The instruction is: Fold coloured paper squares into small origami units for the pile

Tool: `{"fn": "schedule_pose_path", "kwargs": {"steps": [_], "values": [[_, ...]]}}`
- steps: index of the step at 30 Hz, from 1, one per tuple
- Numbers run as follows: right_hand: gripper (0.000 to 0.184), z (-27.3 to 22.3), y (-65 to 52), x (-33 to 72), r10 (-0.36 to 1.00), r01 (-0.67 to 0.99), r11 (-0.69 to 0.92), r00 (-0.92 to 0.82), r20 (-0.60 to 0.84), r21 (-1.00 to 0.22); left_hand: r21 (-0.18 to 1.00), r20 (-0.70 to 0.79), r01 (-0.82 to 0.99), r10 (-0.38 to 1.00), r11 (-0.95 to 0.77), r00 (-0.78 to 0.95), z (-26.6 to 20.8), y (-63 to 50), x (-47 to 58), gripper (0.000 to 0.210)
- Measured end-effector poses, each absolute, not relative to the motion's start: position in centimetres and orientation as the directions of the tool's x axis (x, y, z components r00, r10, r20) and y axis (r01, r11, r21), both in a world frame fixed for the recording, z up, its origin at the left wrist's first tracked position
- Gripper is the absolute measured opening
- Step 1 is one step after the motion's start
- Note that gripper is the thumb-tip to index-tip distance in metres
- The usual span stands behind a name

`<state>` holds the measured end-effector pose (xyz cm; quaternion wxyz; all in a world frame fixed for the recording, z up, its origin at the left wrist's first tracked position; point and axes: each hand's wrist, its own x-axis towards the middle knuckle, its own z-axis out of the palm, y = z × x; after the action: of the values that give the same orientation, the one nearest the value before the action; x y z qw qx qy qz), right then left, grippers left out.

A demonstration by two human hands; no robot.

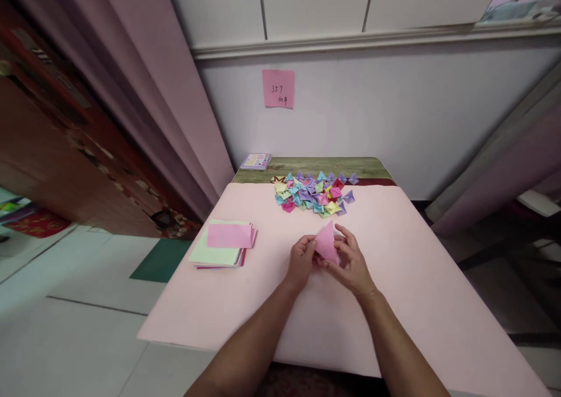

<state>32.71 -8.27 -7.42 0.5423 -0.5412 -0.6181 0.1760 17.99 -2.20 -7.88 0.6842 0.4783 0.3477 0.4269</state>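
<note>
A piece of pink origami paper (326, 242), folded to a roughly triangular shape, is held up just above the table by both hands. My left hand (302, 258) pinches its left edge between thumb and fingers. On the other side, my right hand (352, 261) grips it with the thumb low and the fingers behind the right edge, the index finger raised. Beyond the hands lies a pile of small folded paper pieces (309, 193) in purple, blue, yellow, green, pink and red.
A stack of coloured paper sheets (214, 255) lies at the left, with a folded pink sheet (228, 235) on top. Pink paper (258, 315) covers the table. A small stack of cards or booklets (256, 161) sits at the back left corner. A pink note (279, 89) hangs on the wall.
</note>
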Motion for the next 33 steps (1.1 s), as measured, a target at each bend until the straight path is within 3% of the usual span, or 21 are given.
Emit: {"fn": "schedule_pose_path", "kwargs": {"steps": [7,13,16,24,29,33], "values": [[0.018,-8.5,-8.0,32.4,0.853,0.597,0.333,0.138,0.503,-0.73,0.966,-0.033,-0.232,0.949,0.11,0.314,-8.2,-2.3,18.1,0.029],[0.008,-8.4,-7.9,32.1,0.808,0.756,0.359,0.041,0.588,-0.547,0.974,-0.03,-0.207,0.957,0.093,0.288,-8.6,-2.1,18.0,0.027],[0.004,-8.1,-7.9,32.1,0.763,0.798,0.34,0.074,0.642,-0.497,0.982,-0.001,-0.181,0.954,0.058,0.3,-8.3,-2.4,18.0,0.026],[0.002,-7.5,-8.3,32.2,0.687,0.836,0.309,0.132,0.714,-0.453,0.981,0.192,-0.037,0.953,-0.189,0.234,-7.2,-3.0,18.1,0.02],[0.003,-7.8,-8.3,32.3,0.681,0.846,0.3,0.133,0.72,-0.441,0.993,0.119,-0.043,0.942,-0.111,0.313,-7.1,-3.2,17.9,0.026],[0.007,-8.1,-8.2,32.5,0.714,0.82,0.297,0.15,0.683,-0.49,0.987,0.071,-0.161,0.903,-0.002,0.425,-7.3,-3.0,17.9,0.034]]}}
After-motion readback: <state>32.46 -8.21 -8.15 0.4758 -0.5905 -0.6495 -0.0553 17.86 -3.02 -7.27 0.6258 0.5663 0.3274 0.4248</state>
